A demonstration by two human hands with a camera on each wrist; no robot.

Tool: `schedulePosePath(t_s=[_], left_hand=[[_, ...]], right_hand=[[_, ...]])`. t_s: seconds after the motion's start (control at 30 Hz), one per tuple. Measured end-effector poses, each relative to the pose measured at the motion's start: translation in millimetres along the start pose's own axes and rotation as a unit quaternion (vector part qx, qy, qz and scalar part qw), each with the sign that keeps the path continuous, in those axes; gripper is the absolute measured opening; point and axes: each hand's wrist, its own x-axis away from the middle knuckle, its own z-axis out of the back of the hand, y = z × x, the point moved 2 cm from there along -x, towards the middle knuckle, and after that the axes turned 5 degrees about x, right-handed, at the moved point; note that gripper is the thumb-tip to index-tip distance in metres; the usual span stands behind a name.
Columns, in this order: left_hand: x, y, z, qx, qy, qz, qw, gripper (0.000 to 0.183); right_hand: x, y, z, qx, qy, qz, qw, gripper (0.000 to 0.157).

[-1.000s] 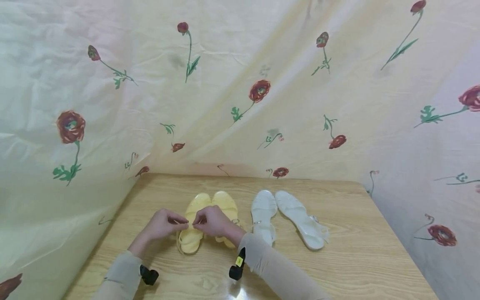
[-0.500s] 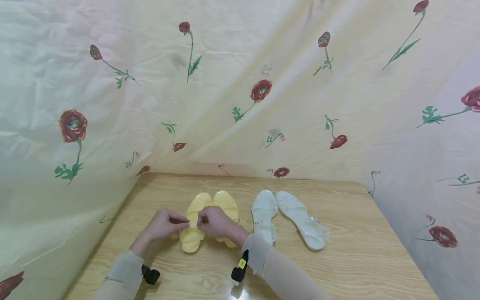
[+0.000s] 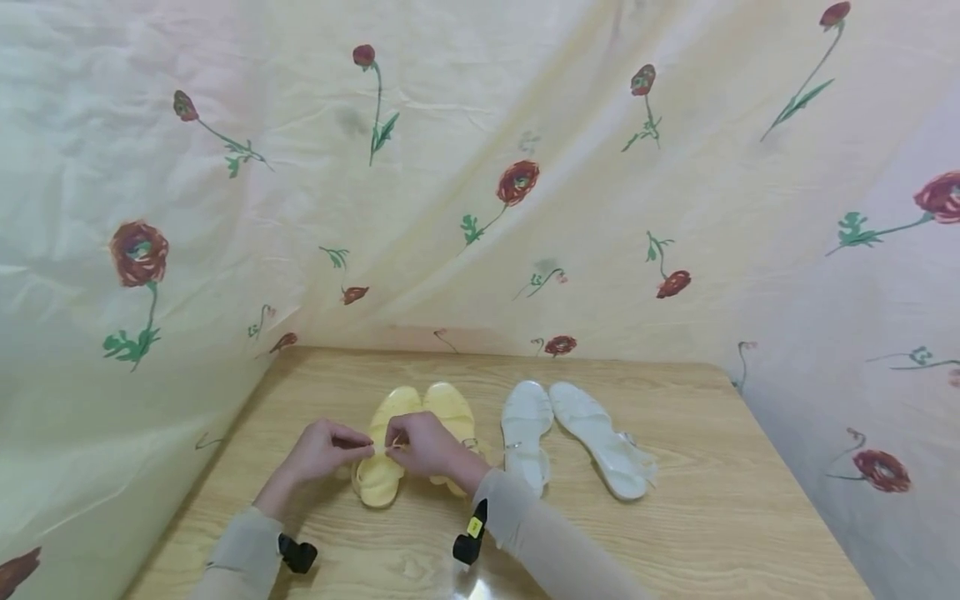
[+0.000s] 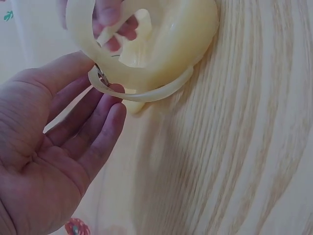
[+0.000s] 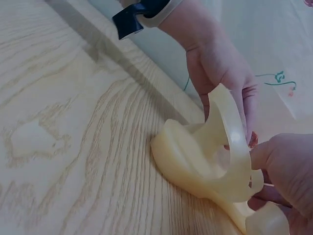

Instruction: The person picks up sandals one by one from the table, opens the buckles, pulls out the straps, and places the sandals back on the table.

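Floral cloth [image 3: 420, 208] encloses a wood-grain table [image 3: 675, 542]. Left yellow sandal [image 3: 382, 468] lies at table left, beside the right yellow sandal [image 3: 450, 404] and left of the white sandals [image 3: 527, 417]. Its toe points to the table's far edge; its long axis runs front to back, toe angled slightly right. Left hand [image 3: 318, 454] pinches the strap [image 4: 156, 93] between thumb and fingers. Right hand [image 3: 423, 442] holds the same sandal's strapping, thumb and fingers closed together. Left wrist view shows a metal buckle [image 4: 101, 76], indistinct from the head. Right wrist view crops the sandal at the lower edge. Right hand covers part of the right yellow sandal; its exact grip point is obscured.
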Motion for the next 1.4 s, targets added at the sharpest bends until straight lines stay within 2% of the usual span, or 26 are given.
schedulePosePath(t_s=[0.2,0.43,0.6,0.8,0.93,1.13,1.4], left_hand=[[1.2,-0.6,0.3,0.017,-0.007,-0.003,0.9998,0.019],[3.2,-1.0,5.8,0.02,-0.013,-0.012,0.9996,0.022],[5.4,-2.7,8.3,0.02,-0.009,-0.005,0.9998,0.022],[5.2,-2.5,7.1,0.018,-0.006,-0.007,0.9998,0.022],[3.7,-2.8,4.9,0.025,-0.012,-0.012,0.9995,0.023],[3.6,-4.4,3.7,0.03,-0.005,0.003,0.9995,0.022],[3.9,-2.5,2.0,0.032,-0.002,0.023,0.9992,0.024]], right_hand=[[-6.5,-2.4,-4.2,-0.009,0.013,-0.001,1.0,0.004],[-3.2,-2.1,-4.8,0.015,0.016,-0.005,1.0,0.008],[-0.7,-4.2,-1.7,0.028,0.016,-0.003,0.999,0.006],[-7.2,-6.8,2.5,0.033,0.018,0.02,0.999,0.01],[-11.9,-7.5,1.4,0.035,0.015,0.031,0.999,0.007],[-10.4,-3.4,-5.3,0.061,-0.003,0.015,0.998,0.009],[-4.8,-0.5,-3.7,0.082,0.002,0.012,0.997,0.007]])
